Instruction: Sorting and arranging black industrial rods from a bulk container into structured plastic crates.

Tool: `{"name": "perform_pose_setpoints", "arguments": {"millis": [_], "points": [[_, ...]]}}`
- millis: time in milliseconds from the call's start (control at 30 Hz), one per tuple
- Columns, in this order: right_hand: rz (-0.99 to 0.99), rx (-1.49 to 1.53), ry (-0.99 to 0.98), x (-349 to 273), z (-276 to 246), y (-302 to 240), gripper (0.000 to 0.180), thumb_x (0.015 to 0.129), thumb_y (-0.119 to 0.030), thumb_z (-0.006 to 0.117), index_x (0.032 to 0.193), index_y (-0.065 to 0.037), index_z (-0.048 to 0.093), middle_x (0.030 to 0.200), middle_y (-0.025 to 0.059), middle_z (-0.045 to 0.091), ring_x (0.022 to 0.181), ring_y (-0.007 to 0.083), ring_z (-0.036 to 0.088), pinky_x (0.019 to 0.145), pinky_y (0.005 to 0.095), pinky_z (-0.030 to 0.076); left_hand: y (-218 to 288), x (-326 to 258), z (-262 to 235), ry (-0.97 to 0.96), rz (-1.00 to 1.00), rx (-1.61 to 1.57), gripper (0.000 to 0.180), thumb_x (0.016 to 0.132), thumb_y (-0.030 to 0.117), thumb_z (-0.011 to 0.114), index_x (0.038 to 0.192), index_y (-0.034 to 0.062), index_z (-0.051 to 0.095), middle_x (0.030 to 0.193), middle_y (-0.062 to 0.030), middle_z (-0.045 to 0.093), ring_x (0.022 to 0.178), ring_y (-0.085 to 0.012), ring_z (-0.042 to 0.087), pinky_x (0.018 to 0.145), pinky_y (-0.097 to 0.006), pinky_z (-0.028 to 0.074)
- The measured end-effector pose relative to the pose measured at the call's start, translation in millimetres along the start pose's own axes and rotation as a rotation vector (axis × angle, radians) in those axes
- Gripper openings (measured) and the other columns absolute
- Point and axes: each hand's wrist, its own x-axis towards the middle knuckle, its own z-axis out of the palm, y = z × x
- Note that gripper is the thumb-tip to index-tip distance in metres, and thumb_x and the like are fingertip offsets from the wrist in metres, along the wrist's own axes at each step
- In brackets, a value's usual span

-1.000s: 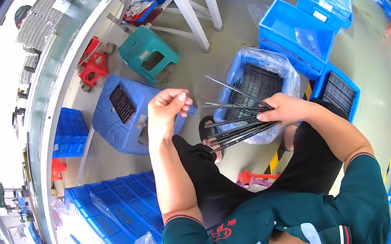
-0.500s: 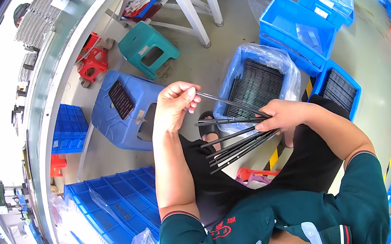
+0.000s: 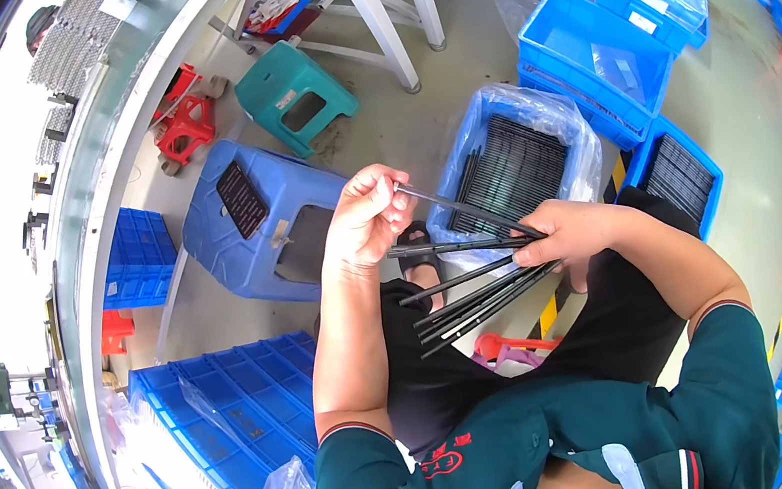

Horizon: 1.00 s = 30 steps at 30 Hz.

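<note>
My right hand (image 3: 568,229) is closed around a fanned bunch of slim black rods (image 3: 474,311), their free ends pointing left over my lap. Small light spots show along some of them. One black rod (image 3: 459,206) slants up out of the fan, and my left hand (image 3: 367,216) pinches its far end between thumb and fingers. Just beyond my hands stands a blue bin (image 3: 472,126) lined with clear plastic. Rows of similar black rods (image 3: 523,164) lie inside it.
A blue stool (image 3: 211,256) carrying a dark slotted plate (image 3: 242,200) stands to the left, with a green stool (image 3: 293,92) behind. Blue crates (image 3: 234,410) lie at near left. On the right are an open blue crate (image 3: 572,35) and another bin of black pieces (image 3: 674,177).
My left hand has shifted slightly right, toward my right hand, still pinching the end of the rod. The right hand and its bunch have barely moved.
</note>
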Motion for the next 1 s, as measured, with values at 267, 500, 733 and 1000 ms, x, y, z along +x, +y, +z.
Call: {"name": "perform_pose_setpoints", "arguments": {"millis": [267,500,733,1000], "points": [[0.006,-0.007,0.043,-0.2,-1.5,0.4,0.029,0.088,-0.033,0.056,0.093,-0.004,0.058,0.066,-0.0014,0.049,0.059,0.0079,0.046,0.052,0.0247,0.041,12.7,-6.0,10.3,0.133,-0.043,0.322,0.018,0.079,0.009,0.069,0.095,0.0006,0.063,0.076,-0.0063,0.064,0.065,-0.0105,0.058,0.058,-0.022,0.046],[0.009,-0.06,0.029,4.8,-6.5,4.7,0.031,0.087,-0.033,0.057,0.088,-0.001,0.057,0.065,0.0033,0.054,0.061,0.0114,0.051,0.057,0.0274,0.043,16.2,-4.4,13.3,0.192,-0.027,0.537,0.015,0.081,0.009,0.067,0.092,-0.0002,0.063,0.073,-0.0049,0.062,0.062,-0.0096,0.055,0.055,-0.021,0.043],[-0.043,-0.005,0.167,-0.1,-5.1,10.8,0.031,0.072,-0.017,0.074,0.091,-0.001,0.055,0.075,0.0001,0.056,0.073,0.0081,0.05,0.066,0.0266,0.043,19.3,1.2,-8.4,0.479,0.232,0.419,0.017,0.088,0.017,0.06,0.088,0.0006,0.061,0.072,-0.0058,0.061,0.059,-0.0103,0.054,0.052,-0.022,0.043],[-0.281,-0.376,0.642,8.0,-1.3,18.9,0.039,0.071,-0.017,0.07,0.102,-0.002,0.052,0.082,0.0193,0.063,0.077,0.0327,0.062,0.069,0.037,0.048,-22.6,29.8,12.5,0.48,0.21,-0.154,0.023,0.095,0.031,0.045,0.089,0.009,0.049,0.1,-0.0126,0.061,0.093,-0.0252,0.059,0.081,-0.041,0.048]]}}
